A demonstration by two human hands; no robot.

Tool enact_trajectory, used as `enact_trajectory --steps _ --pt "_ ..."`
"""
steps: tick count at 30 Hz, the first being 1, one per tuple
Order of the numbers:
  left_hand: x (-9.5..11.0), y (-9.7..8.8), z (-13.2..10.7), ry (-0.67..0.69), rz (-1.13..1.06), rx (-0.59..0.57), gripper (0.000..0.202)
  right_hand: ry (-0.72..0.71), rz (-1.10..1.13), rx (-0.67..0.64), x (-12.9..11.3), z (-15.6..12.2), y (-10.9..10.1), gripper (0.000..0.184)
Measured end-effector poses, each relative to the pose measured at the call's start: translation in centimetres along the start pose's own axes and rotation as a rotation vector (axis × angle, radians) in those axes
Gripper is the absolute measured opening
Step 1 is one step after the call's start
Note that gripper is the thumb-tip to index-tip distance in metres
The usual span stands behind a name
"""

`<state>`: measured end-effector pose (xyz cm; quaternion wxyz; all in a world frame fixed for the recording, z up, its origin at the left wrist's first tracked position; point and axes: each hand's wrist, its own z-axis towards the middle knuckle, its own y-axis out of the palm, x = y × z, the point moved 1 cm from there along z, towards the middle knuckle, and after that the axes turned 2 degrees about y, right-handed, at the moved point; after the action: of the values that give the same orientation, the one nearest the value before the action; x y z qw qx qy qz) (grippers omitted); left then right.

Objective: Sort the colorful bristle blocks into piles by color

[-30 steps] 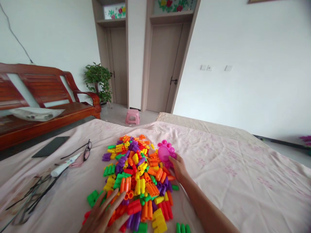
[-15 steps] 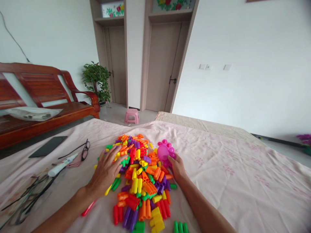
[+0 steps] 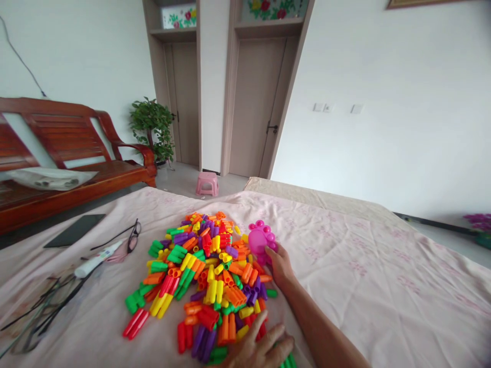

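A large heap of plastic building pieces (image 3: 215, 294) in red, orange, yellow, green and purple is spread over the cloth, shaped like joined short tubes. My right hand (image 3: 279, 263) grips the lower right edge of a pink paw-shaped plastic piece (image 3: 258, 239) at the heap's right side. Low in the view, my left hand (image 3: 259, 345) lies over the heap's near end, fingers apart. Beneath and beside it show yellow, red and green pieces (image 3: 288, 361); whether it touches them I cannot tell.
Left of the heap on the patterned cloth (image 3: 356, 271) lie dark-framed glasses (image 3: 134, 237), a white tube (image 3: 97, 259), a dark flat tablet (image 3: 74, 230) and a clear bag with glasses (image 3: 46, 312). Beyond stand a pink stool (image 3: 207, 183) and a wooden bench (image 3: 72, 148).
My left hand has moved from the heap's left side to its near end at lower right, uncovering the pieces on the left. The right hand and pink paw-shaped piece stay in place.
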<state>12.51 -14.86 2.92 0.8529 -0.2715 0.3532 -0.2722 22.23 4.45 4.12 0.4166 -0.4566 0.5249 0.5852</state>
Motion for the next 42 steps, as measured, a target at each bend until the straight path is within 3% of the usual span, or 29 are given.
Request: enact_trajectory --steps 3,9,14,19,26,31,35,39,42 --pt "-1.4 -0.5 1.0 -0.052 -0.052 -0.084 0.026 -0.005 -0.007 -0.005 -0.1 -0.1 0.0 0.033" --pt "-5.0 -3.7 1.3 -0.117 -0.094 -0.287 0.027 -0.011 0.017 -0.039 -0.3 -0.4 0.0 0.032" --pt "-8.0 -5.4 -0.1 -0.102 0.007 -0.339 0.027 0.023 0.056 -0.04 -0.6 -0.7 0.2 0.032" --pt "-11.6 -5.9 -1.5 -0.122 0.016 -0.362 0.031 0.016 0.07 -0.022 -0.8 -0.8 0.3 0.029" --pt "-18.0 -6.6 -2.7 -0.38 0.094 -0.375 0.019 0.038 0.058 -0.02 -0.2 -0.6 0.1 0.035" --pt "-21.4 -7.9 -4.6 -0.684 0.13 -0.276 0.025 0.007 0.005 0.007 -0.2 -0.6 0.1 0.033" --pt "-20.3 -9.9 -8.3 -0.894 0.055 -0.238 0.043 -0.034 -0.059 0.055 -0.8 -0.8 0.2 0.032" --pt "-16.4 -11.8 -14.1 -0.986 -0.015 -0.273 0.071 -0.055 -0.173 0.085 -1.3 -0.3 0.0 0.029" --pt "-13.2 -12.1 -18.0 -1.006 -0.06 -0.294 0.088 -0.082 -0.249 0.053 -1.5 0.6 -0.1 0.029"
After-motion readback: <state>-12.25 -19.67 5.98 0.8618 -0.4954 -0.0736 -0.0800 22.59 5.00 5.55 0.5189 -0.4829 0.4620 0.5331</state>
